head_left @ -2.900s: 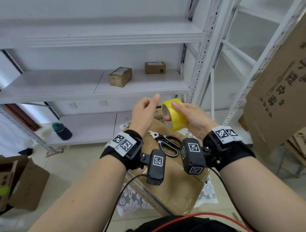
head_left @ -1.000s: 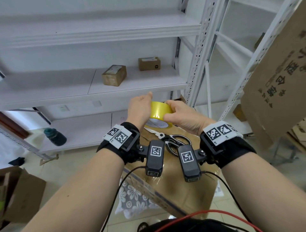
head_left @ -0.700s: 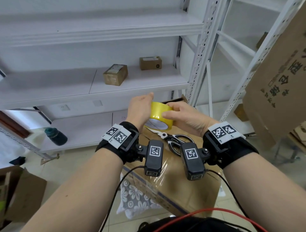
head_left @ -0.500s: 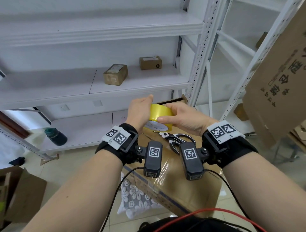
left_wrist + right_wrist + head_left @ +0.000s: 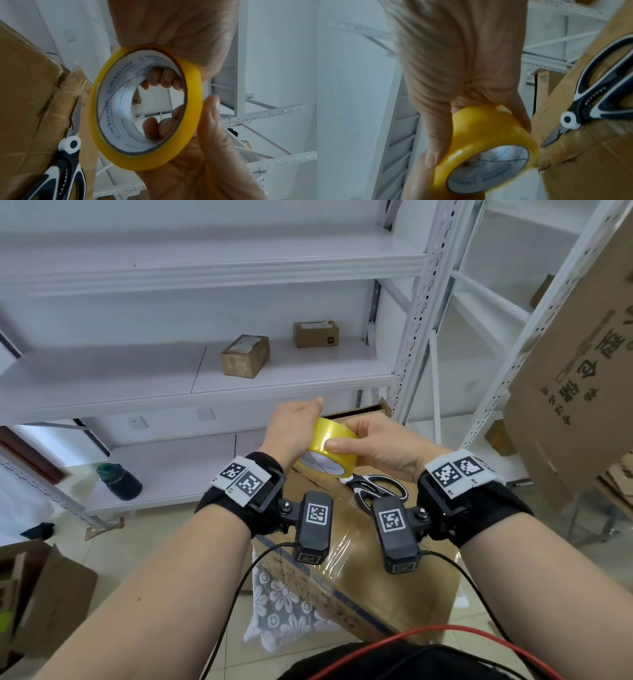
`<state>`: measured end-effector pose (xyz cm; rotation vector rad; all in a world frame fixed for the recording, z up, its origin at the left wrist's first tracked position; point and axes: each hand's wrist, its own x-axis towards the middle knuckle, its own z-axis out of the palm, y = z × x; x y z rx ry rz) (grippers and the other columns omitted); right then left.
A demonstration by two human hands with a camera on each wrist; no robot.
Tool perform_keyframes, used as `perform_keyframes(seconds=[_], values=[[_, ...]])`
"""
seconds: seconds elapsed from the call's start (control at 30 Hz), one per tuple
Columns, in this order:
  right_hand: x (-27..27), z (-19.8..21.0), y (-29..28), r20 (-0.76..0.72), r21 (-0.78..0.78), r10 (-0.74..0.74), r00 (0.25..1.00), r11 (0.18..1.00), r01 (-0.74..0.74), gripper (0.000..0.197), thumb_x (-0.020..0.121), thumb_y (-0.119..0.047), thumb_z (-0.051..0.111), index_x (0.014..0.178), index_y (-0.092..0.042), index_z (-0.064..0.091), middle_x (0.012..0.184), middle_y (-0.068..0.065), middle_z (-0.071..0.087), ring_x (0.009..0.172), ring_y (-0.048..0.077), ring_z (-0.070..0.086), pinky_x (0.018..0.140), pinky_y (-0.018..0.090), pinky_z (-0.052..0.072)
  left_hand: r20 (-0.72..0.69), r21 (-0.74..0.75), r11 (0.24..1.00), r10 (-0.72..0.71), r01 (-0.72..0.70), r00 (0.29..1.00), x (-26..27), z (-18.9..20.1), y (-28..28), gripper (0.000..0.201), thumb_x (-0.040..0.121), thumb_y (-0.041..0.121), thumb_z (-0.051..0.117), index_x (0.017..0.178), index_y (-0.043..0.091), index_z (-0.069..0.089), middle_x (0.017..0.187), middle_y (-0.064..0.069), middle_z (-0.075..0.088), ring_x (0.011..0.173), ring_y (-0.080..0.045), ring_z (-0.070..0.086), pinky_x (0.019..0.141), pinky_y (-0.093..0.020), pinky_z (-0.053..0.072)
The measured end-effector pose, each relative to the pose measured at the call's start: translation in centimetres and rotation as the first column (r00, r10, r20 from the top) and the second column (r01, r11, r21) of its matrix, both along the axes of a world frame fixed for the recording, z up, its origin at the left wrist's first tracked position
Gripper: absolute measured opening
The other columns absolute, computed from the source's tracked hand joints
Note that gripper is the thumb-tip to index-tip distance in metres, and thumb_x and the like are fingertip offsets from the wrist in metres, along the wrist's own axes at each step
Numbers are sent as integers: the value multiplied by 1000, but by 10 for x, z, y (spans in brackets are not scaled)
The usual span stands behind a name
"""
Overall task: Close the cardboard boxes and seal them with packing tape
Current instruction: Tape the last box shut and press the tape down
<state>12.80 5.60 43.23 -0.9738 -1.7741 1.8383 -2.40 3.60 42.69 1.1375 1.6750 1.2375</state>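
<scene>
Both hands hold a yellow packing tape roll (image 5: 323,440) in the air above the far end of a closed cardboard box (image 5: 373,587). My left hand (image 5: 294,424) grips the roll's left side, and its fingers (image 5: 163,78) curl into the white core. My right hand (image 5: 366,445) grips the right side, with its thumb (image 5: 433,136) across the yellow outer face of the tape roll (image 5: 481,129). Black-and-white scissors (image 5: 380,493) lie on the box top under the roll. Clear tape shines along the box's top seam.
White metal shelving (image 5: 274,378) stands behind, with two small cardboard boxes (image 5: 245,359) (image 5: 315,333) on it. A dark bottle (image 5: 120,482) sits on the low shelf. A large printed carton (image 5: 582,364) looms at the right. An opened carton (image 5: 48,594) lies on the floor at left.
Earlier my right hand alone held the roll upright while the left hand hovered open. Now both hands grip it, lower and tilted flatter. My right thumb has shifted across the roll's face.
</scene>
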Motion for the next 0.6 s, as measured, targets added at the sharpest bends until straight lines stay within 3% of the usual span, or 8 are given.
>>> perform_keyframes(seconds=[0.03, 0.1, 0.17, 0.27, 0.37, 0.43, 0.5, 0.6], values=[[0, -1, -1, 4, 10, 3, 1000, 1000, -3, 6, 85, -9, 64, 86, -4, 64, 79, 11, 64, 71, 18, 61, 74, 33, 52, -6, -4, 1000, -10, 10, 1000, 0, -1, -1, 49, 96, 29, 52, 54, 22, 28, 53, 4, 24, 51, -15, 24, 57, -31, 20], [0, -2, -2, -16, -7, 23, 1000, 1000, -23, 8, 89, -3, 58, 83, -5, 64, 78, 11, 64, 70, 19, 61, 72, 31, 52, -12, -11, 1000, -26, 26, 1000, -2, -1, -1, 48, 96, 30, 53, 55, 22, 30, 52, 4, 25, 49, -13, 25, 54, -30, 21], [0, -4, -4, -45, -30, 15, 999, 999, -17, 9, 91, -2, 54, 91, 0, 63, 83, 14, 63, 73, 20, 61, 73, 32, 52, -21, -22, 1000, -21, 21, 1000, -5, -2, -1, 46, 97, 30, 52, 57, 21, 31, 53, 3, 26, 48, -12, 26, 52, -29, 22], [-2, -7, -4, -117, -93, -27, 993, 996, 16, 24, 96, -11, 50, 104, 9, 60, 91, 18, 62, 80, 22, 61, 77, 35, 52, -4, -37, 999, -36, 35, 999, -8, -1, -1, 43, 97, 30, 52, 59, 22, 32, 56, 0, 26, 52, -15, 27, 54, -30, 23], [-3, -9, 0, -102, -90, -49, 994, 995, 40, 24, 95, -16, 52, 99, 4, 65, 89, 13, 67, 79, 19, 64, 75, 35, 55, -46, 30, 1000, -3, 4, 999, -9, -6, 0, 40, 97, 34, 51, 61, 16, 42, 61, -3, 38, 60, -18, 37, 60, -33, 31], [-6, -11, 2, -74, -65, -147, 986, 988, 142, 22, 94, -17, 55, 98, 2, 65, 86, 12, 66, 77, 20, 63, 74, 39, 55, -171, 173, 983, 84, -54, 982, -12, -13, 3, 38, 93, 42, 51, 77, 9, 61, 79, -2, 59, 77, -17, 53, 74, -41, 44], [-9, -14, 5, -69, -84, -299, 952, 952, 293, 23, 96, -21, 54, 97, -1, 65, 88, 13, 64, 80, 24, 61, 73, 43, 55, -288, 282, 959, 114, -29, 951, -16, -21, 3, 37, 88, 49, 52, 94, 17, 69, 97, 1, 65, 95, -17, 58, 88, -41, 48], [-10, -15, 12, -49, -90, -422, 905, 905, 417, 21, 99, -27, 49, 93, -13, 63, 98, 12, 67, 91, 27, 64, 74, 43, 55, -477, 308, 939, 16, 150, 879, -13, -31, -6, 32, 87, 32, 66, 115, 17, 67, 104, -1, 65, 101, -16, 55, 91, -36, 46]])
